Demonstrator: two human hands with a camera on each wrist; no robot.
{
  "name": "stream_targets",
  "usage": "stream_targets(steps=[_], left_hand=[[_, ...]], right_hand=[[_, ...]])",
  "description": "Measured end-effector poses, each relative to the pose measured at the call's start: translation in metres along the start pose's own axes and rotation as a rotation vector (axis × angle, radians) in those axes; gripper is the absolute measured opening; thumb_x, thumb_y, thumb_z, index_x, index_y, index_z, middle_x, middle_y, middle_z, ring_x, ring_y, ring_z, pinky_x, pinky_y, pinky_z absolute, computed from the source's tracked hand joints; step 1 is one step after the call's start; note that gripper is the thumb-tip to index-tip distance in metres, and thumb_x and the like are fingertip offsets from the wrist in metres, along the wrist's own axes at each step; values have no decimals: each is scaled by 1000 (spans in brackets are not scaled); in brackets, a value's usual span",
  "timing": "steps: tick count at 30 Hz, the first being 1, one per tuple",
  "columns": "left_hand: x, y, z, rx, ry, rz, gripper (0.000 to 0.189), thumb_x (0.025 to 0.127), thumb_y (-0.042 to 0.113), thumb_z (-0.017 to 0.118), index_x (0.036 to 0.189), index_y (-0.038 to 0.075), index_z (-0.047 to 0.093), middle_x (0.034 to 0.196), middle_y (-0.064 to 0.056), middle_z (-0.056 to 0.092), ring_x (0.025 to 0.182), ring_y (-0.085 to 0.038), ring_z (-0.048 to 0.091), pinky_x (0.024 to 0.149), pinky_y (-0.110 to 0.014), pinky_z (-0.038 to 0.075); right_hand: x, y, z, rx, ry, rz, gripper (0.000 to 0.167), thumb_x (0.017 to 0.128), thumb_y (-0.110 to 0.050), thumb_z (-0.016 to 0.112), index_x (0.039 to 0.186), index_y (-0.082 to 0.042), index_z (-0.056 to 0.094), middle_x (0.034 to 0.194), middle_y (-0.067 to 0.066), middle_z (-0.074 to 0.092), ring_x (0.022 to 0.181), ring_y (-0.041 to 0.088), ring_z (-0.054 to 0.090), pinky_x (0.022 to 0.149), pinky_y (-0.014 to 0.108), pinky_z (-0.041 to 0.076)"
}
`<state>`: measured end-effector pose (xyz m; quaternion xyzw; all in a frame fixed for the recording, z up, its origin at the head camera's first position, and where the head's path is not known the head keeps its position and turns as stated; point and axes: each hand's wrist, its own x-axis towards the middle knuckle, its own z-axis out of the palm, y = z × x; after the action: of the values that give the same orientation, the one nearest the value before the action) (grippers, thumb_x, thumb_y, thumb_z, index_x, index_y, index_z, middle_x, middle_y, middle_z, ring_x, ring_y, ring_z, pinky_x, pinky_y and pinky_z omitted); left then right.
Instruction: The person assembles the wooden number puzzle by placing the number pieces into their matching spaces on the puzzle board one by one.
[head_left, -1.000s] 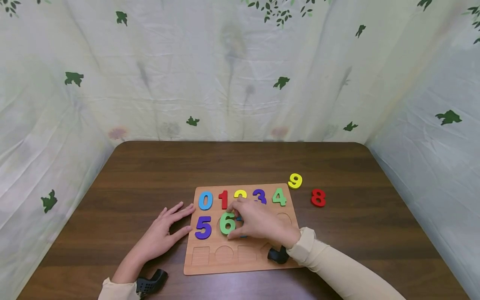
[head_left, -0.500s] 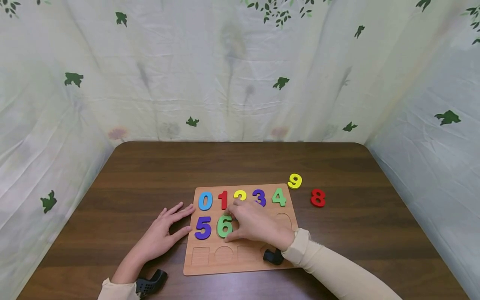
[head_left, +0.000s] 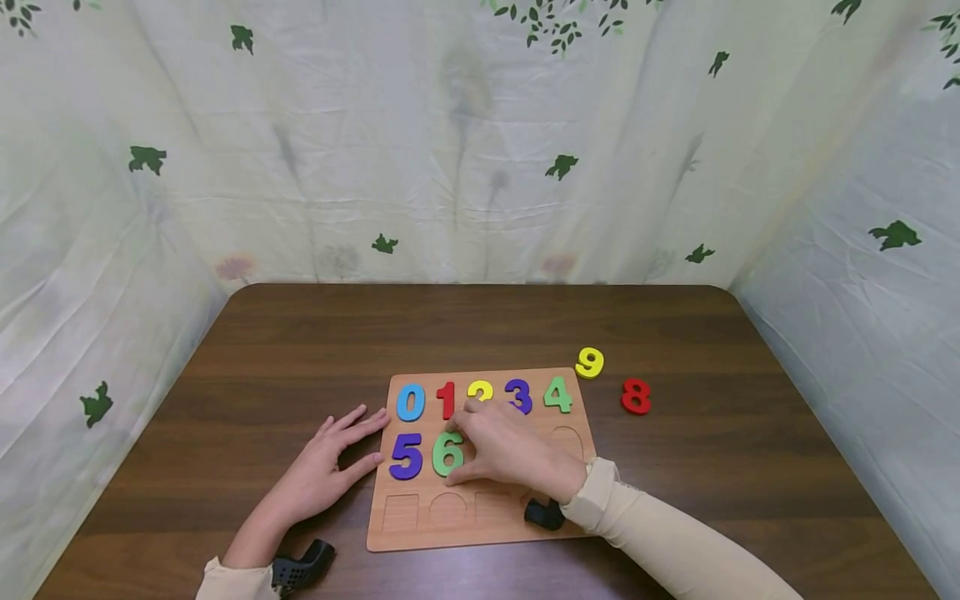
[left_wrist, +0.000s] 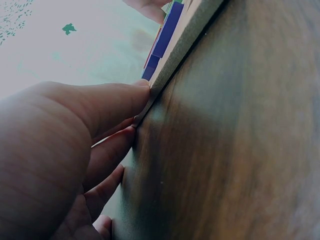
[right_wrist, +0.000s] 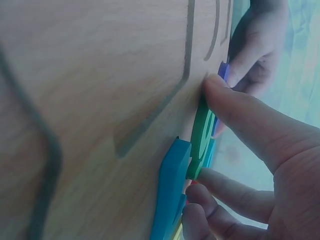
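A wooden number puzzle board [head_left: 420,538] lies on the table. My right hand [head_left: 513,450] pinches the green number 6 [head_left: 447,455] between thumb and fingertips, in the second row just right of the purple 5 [head_left: 406,457]. In the right wrist view the green 6 [right_wrist: 201,131] sits low against the board, close to a blue number piece [right_wrist: 170,182]. That blue piece is hidden under my hand in the head view. My left hand [head_left: 330,467] rests at the board's left edge, fingers spread and fairly straight, thumb and fingertips touching the edge.
The yellow 9 [head_left: 589,362] lies by the board's top right corner, the red 8 [head_left: 636,397] further right. Numbers 0 [head_left: 411,402], 1 [head_left: 446,401], 2, 3 and 4 [head_left: 557,395] fill the top row. Shallow outlined recesses [head_left: 447,508] run along the bottom row.
My right hand has shifted slightly left with the green 6, which now lies straighter and nearer the purple 5. The left hand stays put.
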<state>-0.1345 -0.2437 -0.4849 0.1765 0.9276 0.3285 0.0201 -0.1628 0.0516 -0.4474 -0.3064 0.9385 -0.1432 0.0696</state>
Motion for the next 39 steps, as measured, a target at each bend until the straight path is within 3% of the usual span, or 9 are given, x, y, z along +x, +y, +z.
stream_targets(steps=[10,16,22,27,29,36,39], left_hand=[[-2,0,0,-7,0,1,56,101,34,76,153,21,62,161,-8,58,158,-47,37,127,-78,17],[-3,-2,2,-6,4,3,55,101,31,76,153,20,62,161,-8,57,158,-47,37,127,-78,16],[-3,-1,1,-5,-5,-17,56,101,33,76,154,21,62,162,-7,57,159,-46,36,128,-77,15],[-3,-2,1,-6,4,-8,55,101,32,76,153,20,62,161,-7,58,159,-46,37,127,-78,16],[-3,-1,1,-5,1,-10,55,101,33,76,153,21,62,161,-7,57,159,-46,37,127,-78,16],[-1,-2,1,1,1,1,55,101,33,75,153,20,63,161,-7,58,159,-46,38,127,-78,16],[-1,-3,2,2,4,7,55,101,33,75,153,20,62,161,-7,58,158,-46,38,127,-78,16]], right_hand=[[0,-1,1,-6,1,-4,68,77,-60,93,128,-19,78,91,-9,57,75,6,48,60,17,37],[-2,3,-5,67,5,14,67,78,-57,93,131,-20,75,105,-5,65,80,8,52,64,19,43],[-7,16,-14,172,35,62,61,84,-49,92,134,-20,71,125,1,67,99,13,66,78,24,56],[-12,33,-25,229,77,75,62,85,-42,93,136,-15,70,130,5,68,112,21,69,79,31,58],[-16,42,-30,266,81,104,63,85,-39,93,138,-14,69,130,7,67,107,21,69,77,31,57],[-38,81,-48,336,149,220,64,87,-32,93,142,-12,67,136,11,65,67,12,59,61,27,54],[-47,98,-54,353,183,235,65,87,-28,92,144,-10,65,136,14,64,63,12,57,58,27,52]])
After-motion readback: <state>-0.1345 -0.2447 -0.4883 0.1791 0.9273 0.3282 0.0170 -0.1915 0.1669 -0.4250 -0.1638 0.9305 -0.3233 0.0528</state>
